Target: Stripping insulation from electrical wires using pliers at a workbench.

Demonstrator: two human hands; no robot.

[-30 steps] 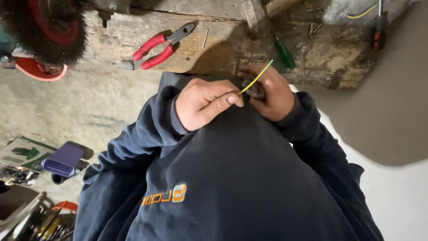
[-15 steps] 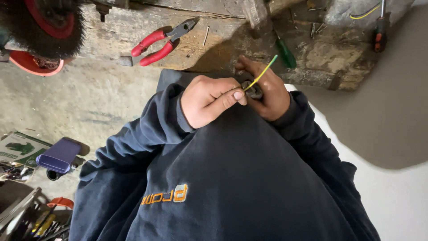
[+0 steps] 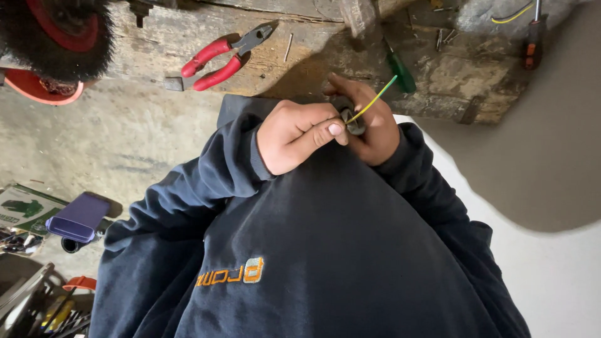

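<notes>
Close against the chest, both hands meet over a dark blue sweatshirt [image 3: 325, 250]. Left hand [image 3: 294, 134] is curled, thumb and forefinger pinched together at the base of a thin yellow-green wire [image 3: 374, 98]. Right hand [image 3: 369, 128] is cupped behind it, fingers wrapped round a small dark round part [image 3: 350, 119]; the wire comes out of this part and slants up and to the right, its free end in the air above the right hand's fingers. What the round part is cannot be told, since the fingers cover most of it.

Beyond the hands runs a worn wooden bench [image 3: 156, 44]. On it:
- red-handled pliers [image 3: 225, 55], lying flat, jaws pointing right, well apart from the hands
- a nail [image 3: 287, 47] just right of the pliers' jaws
- a green-handled screwdriver [image 3: 399, 70], close above the wire's free end
- a second screwdriver with a dark and orange handle [image 3: 533, 40] near the top right
- a loop of yellow wire [image 3: 510, 15] beside it

Top left: a wire brush wheel [image 3: 56, 31] with a red centre, and a red rim [image 3: 37, 87] under it.

Below the bench, on the concrete floor [image 3: 113, 144] at left: a purple box [image 3: 78, 216], a green and white carton [image 3: 25, 206] beside it, and an open toolbox [image 3: 31, 307] of mixed tools at the lower left corner.
</notes>
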